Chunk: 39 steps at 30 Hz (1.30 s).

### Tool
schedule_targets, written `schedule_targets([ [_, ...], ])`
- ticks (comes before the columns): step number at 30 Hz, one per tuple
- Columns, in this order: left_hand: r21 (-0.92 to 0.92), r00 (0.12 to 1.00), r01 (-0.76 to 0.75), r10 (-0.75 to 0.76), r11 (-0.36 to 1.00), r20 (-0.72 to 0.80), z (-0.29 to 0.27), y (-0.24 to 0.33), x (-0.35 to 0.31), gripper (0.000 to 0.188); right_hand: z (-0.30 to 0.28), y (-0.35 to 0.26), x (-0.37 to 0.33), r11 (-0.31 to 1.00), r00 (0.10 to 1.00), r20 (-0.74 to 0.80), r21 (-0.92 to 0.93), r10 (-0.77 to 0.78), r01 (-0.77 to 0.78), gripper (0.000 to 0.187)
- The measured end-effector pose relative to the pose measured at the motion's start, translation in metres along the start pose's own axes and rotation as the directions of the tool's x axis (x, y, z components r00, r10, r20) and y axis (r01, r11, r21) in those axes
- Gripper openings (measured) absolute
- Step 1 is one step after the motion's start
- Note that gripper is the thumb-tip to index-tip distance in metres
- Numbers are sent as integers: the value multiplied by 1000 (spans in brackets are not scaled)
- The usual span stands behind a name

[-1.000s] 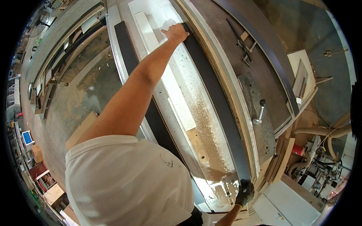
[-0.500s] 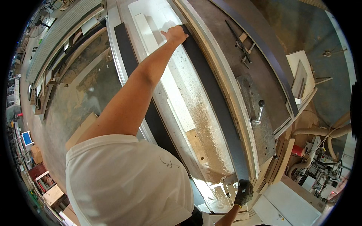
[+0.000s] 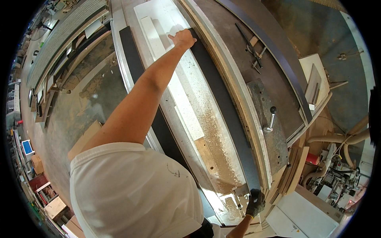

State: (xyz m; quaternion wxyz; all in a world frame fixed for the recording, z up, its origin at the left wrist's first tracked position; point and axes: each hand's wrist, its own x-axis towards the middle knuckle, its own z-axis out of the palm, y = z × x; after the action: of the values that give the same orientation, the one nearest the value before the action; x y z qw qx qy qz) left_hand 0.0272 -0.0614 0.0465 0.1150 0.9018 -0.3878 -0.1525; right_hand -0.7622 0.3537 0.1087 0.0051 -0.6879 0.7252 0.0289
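A long dark strip board (image 3: 226, 93) lies along a wooden fence on the pale machine bed. At its far end my bare left hand (image 3: 183, 39) is closed over the strip's edge, with the thumb sticking out to the left. My right hand (image 3: 256, 202), in a dark glove, is closed at the strip's near end. Its fingertips are partly hidden. Beside the strip, a white bar (image 3: 180, 97) lies lengthwise on the bed (image 3: 206, 111), which is dusted with sawdust. A second dark strip (image 3: 133, 55) runs along the left side, partly covered by my left arm.
The layered wooden fence (image 3: 228, 75) borders the strip on the right. Beyond it are a metal plate with a black-knobbed lever (image 3: 272, 119) and a dark clamp (image 3: 249, 47) on a brown tabletop. Stacked boards (image 3: 291, 170) and a white cabinet (image 3: 303, 216) stand at the lower right.
The view shifts very slightly. Both hands stay at the two ends of the dark strip, and nothing else visibly moves.
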Motion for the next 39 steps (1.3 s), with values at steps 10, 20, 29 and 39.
schedule_targets([
  [10,2,1000,-8,8,1000,16,1,-2,2,45,0,-5,2,1000,1000,9,4,5,-5,66],
  [20,22,999,-4,5,1000,-45,5,-1,1,39,6,-3,3,1000,1000,-3,30,4,-4,67],
  [29,37,998,-7,10,999,-65,8,0,2,42,10,-3,3,997,1000,9,71,18,-18,65],
  [39,39,996,6,-3,999,-95,12,4,1,42,21,0,2,999,1000,-2,42,-20,20,64],
])
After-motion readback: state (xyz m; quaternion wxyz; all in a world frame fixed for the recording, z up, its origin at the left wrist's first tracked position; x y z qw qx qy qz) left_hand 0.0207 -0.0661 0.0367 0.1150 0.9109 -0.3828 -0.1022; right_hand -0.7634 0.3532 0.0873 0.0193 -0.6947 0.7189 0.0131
